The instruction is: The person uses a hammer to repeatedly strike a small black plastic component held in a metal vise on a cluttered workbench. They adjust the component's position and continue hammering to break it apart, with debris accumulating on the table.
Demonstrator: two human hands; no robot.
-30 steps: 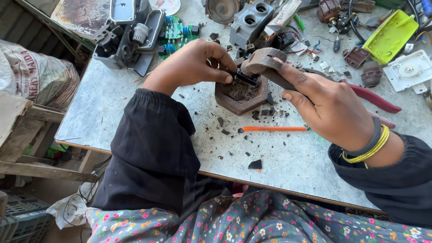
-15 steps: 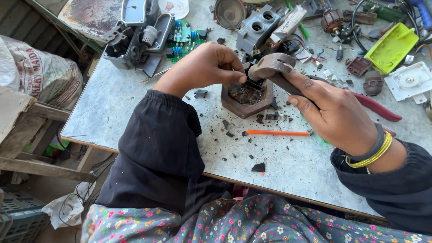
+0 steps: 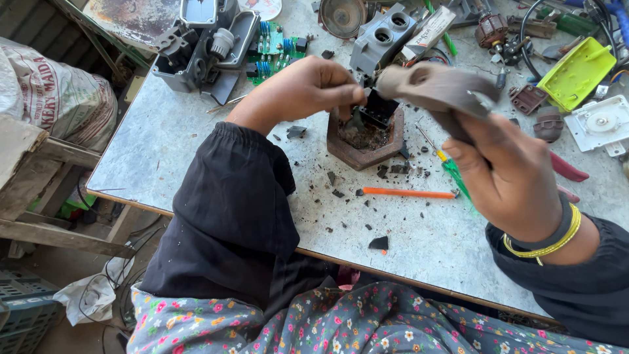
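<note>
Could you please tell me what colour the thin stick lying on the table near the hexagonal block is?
Orange stick, seen best in the head view.

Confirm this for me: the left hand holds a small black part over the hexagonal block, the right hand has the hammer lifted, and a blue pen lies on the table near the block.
Not quite: the pen is orange, not blue, as the head view shows. The rest stands: the left hand holds the small black part over the hexagonal block, and the right hand has the hammer lifted.
</note>
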